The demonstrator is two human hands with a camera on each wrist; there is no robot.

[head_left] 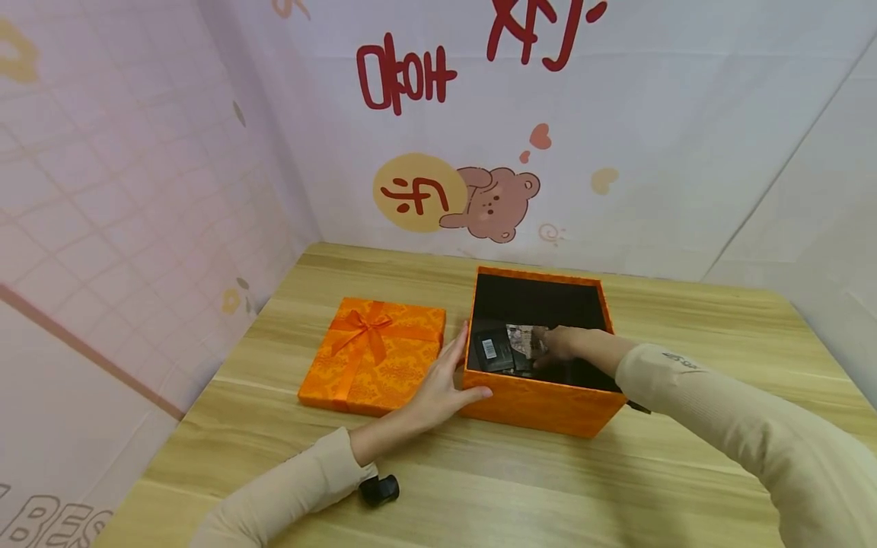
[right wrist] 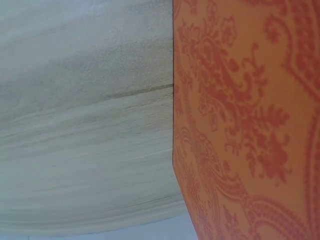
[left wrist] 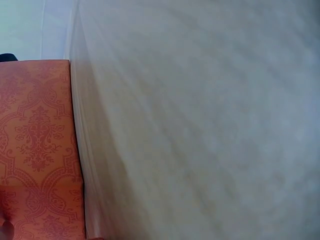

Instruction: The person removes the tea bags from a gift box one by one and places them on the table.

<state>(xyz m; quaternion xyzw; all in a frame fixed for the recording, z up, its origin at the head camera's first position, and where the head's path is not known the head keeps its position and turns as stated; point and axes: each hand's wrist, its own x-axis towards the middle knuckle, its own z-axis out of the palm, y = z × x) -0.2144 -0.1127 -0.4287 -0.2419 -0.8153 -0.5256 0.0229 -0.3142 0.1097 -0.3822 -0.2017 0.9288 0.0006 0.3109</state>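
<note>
While a black device (head_left: 378,491) sits by my left sleeve (head_left: 294,487) nearest me, my right sleeve (head_left: 726,411) slants in from the near right, the forearm crossing the box's right rim and blocking that corner. Left hand (head_left: 441,388): spread wide at the near left corner of the orange box (head_left: 534,407), thumb on the near side, fingers along the left, probably to stop it sliding on the table (head_left: 493,479). Lid (head_left: 400,365), bow up, lies left, apparently set aside to free the box's mouth. Right hand (head_left: 565,344): inside the box; fingertips obscure, cannot tell whether they pinch anything. Dark packet (head_left: 493,352) and patterned packet (head_left: 521,340) lie left of it; deeper contents hidden. Far: wall (head_left: 617,114) with printed bear (head_left: 500,202)
</note>
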